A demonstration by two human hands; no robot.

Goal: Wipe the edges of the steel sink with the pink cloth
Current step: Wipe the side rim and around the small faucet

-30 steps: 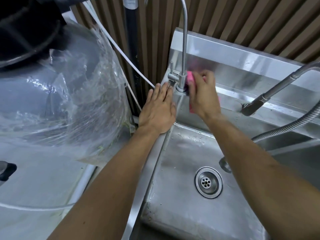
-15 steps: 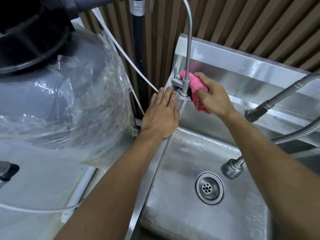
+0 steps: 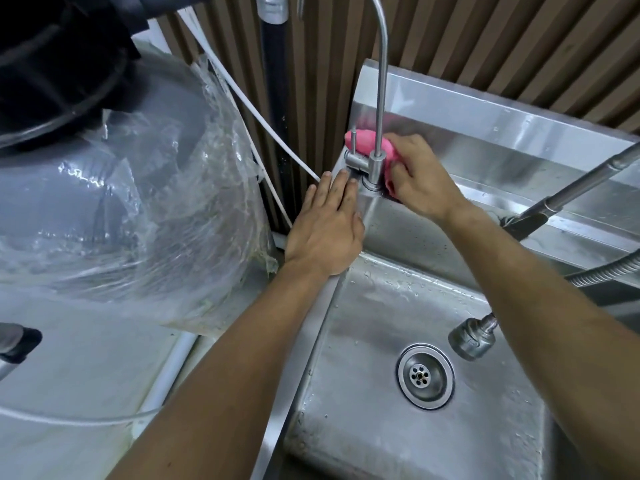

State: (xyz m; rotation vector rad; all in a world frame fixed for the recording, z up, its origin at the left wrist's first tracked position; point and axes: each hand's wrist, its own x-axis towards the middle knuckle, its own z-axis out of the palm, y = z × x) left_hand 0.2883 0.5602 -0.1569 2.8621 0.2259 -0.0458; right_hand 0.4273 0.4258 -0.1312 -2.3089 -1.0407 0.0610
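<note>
Head view: steel sink [image 3: 433, 299], wet basin with water drops, round drain [image 3: 425, 375] in the bottom. The back ledge and raised backsplash [image 3: 519, 133] are shiny steel, set against a wall of brown vertical slats [image 3: 485, 39].

Thin gooseneck tap [image 3: 380, 98] stands at the back left corner of the ledge. Pink cloth [image 3: 367, 142] sits right behind and beside the tap base, bunched, pressed onto the ledge corner.

Right hand [image 3: 415, 174] grips the cloth, fingers curled round it, just right of the tap. Left hand [image 3: 329, 220] lies flat on the sink's left rim, fingers straight and together, tips touching the tap base area, holding nothing.

Spray head [image 3: 471, 337] on a flexible metal hose [image 3: 606, 271] hangs over the basin right of the drain, partly hidden by the right forearm. A dark-tipped steel pipe [image 3: 571, 188] slants in from the right.

Left of the sink: large grey tank [image 3: 104, 202] wrapped in clear plastic film, black top. White tubing [image 3: 242, 102] runs diagonally past a black pipe [image 3: 273, 81] on the wall. Pale floor or surface below the tank; can't tell which.
</note>
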